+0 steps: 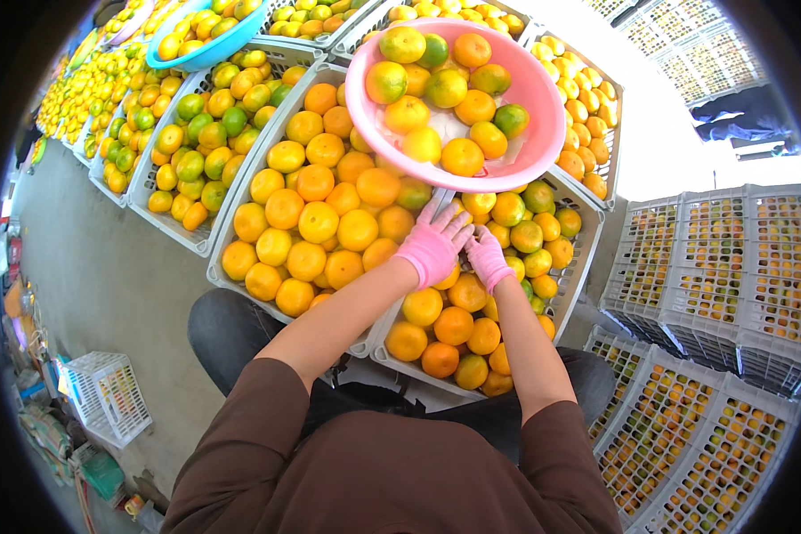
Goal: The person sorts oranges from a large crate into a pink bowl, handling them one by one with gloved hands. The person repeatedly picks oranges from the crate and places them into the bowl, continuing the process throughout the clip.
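Observation:
My left hand (435, 241), in a pink fingerless glove, reaches over the wall between two plastic crates of oranges. Close beside it, almost touching, is my right hand (486, 256) in a matching glove, above the right crate (582, 260). The fingers partly hide what lies under them, so whether either hand grips a fruit cannot be made out. Large oranges (318, 222) fill the left crate (221, 257). In the right crate lie smaller green-tinged citrus fruits (526, 236) and larger oranges (453, 325). Just beyond my hands, a pink plastic basin (537, 100) holds more citrus fruits (446, 89).
More fruit-filled crates (203, 243) run to the upper left, with a blue basin (230, 45) on them. Stacked crates (681, 260) of fruit stand at the right. An upright white crate (110, 397) is on the floor at left. Another person's dark clothing (747, 117) shows at upper right.

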`<action>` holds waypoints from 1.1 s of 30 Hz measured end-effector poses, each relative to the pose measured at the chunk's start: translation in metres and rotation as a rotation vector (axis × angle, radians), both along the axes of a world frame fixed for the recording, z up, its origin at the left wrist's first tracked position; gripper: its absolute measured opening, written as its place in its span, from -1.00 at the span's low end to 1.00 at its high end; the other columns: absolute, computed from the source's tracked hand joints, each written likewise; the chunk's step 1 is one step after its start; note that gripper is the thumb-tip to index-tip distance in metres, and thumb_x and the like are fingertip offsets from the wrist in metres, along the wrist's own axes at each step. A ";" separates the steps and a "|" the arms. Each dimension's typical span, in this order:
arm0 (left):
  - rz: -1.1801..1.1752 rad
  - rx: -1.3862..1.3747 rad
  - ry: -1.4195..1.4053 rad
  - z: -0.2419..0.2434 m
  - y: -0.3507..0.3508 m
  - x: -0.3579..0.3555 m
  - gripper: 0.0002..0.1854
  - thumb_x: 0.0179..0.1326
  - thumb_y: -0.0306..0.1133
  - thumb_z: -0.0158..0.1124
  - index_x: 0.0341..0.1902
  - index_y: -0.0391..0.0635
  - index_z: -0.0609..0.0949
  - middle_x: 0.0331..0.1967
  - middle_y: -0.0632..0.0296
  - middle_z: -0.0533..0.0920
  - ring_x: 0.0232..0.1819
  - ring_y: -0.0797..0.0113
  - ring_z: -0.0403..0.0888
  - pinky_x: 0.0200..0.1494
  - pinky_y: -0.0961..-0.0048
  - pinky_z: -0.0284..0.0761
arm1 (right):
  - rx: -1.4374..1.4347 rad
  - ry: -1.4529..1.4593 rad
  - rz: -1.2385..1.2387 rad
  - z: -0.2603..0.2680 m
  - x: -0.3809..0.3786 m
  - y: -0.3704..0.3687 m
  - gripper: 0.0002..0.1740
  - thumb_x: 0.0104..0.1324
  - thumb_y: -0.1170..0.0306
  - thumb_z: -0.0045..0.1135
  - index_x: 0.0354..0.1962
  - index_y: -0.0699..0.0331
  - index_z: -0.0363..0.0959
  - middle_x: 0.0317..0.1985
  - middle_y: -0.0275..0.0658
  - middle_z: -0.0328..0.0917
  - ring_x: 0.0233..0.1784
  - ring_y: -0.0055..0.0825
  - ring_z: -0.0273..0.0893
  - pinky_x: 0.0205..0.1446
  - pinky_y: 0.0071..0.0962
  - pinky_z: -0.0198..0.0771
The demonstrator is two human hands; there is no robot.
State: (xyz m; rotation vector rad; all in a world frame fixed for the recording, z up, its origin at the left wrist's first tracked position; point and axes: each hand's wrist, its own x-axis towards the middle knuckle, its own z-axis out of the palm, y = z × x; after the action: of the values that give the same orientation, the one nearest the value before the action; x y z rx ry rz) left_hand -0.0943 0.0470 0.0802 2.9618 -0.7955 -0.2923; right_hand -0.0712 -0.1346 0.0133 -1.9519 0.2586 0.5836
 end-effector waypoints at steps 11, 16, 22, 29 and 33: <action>-0.087 0.157 0.172 0.016 0.007 0.012 -0.21 0.55 0.15 -0.06 0.72 0.03 0.21 0.74 0.31 0.18 0.78 0.27 -0.06 0.72 -0.21 -0.39 | -0.391 -0.689 0.615 0.229 0.118 0.062 -0.52 0.42 0.21 0.28 0.17 0.34 0.61 -0.05 0.01 0.74 -0.02 -0.18 0.72 0.10 -0.28 0.58; -0.069 0.138 0.153 0.014 0.007 0.013 -0.18 0.53 0.17 -0.03 0.72 0.01 0.19 0.72 0.27 0.20 0.77 0.27 -0.05 0.72 -0.21 -0.37 | -0.681 -0.373 0.876 0.187 0.160 0.141 -0.15 0.17 -0.08 0.36 0.30 0.26 0.47 0.16 0.09 0.67 0.30 0.00 0.61 0.40 -0.18 0.49; -0.055 0.061 0.143 0.007 0.010 0.014 -0.16 0.49 0.16 0.04 0.70 -0.02 0.20 0.68 0.25 0.28 0.76 0.26 0.00 0.72 -0.19 -0.35 | 0.252 -0.488 0.334 0.215 0.100 0.039 -0.22 0.18 0.25 0.39 0.33 0.35 0.37 0.18 -0.05 0.58 0.29 -0.31 0.59 0.36 -0.33 0.51; -0.062 -0.086 0.101 -0.002 0.017 0.013 -0.10 0.39 0.10 0.22 0.68 -0.07 0.21 0.65 0.08 0.30 0.72 0.13 0.08 0.71 -0.21 -0.27 | -0.080 0.090 0.132 0.135 -0.005 -0.055 0.00 0.22 0.05 0.55 0.45 0.34 0.27 0.25 -0.04 0.52 0.30 -0.28 0.57 0.33 -0.31 0.54; -0.021 -0.202 0.047 -0.011 0.025 0.007 -0.09 0.35 0.10 0.28 0.66 -0.06 0.22 0.63 0.05 0.31 0.70 0.10 0.13 0.71 -0.17 -0.22 | -0.426 -0.150 0.221 0.077 -0.016 -0.033 0.03 0.17 -0.05 0.50 0.43 0.35 0.31 0.33 0.14 0.40 0.32 -0.06 0.54 0.39 -0.19 0.49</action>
State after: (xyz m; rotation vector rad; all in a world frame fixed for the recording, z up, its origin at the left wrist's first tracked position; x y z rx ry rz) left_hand -0.0873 0.0719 0.0693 2.7500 -0.7999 -0.2648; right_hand -0.0876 -0.1679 0.0907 -2.4463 0.0743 0.5522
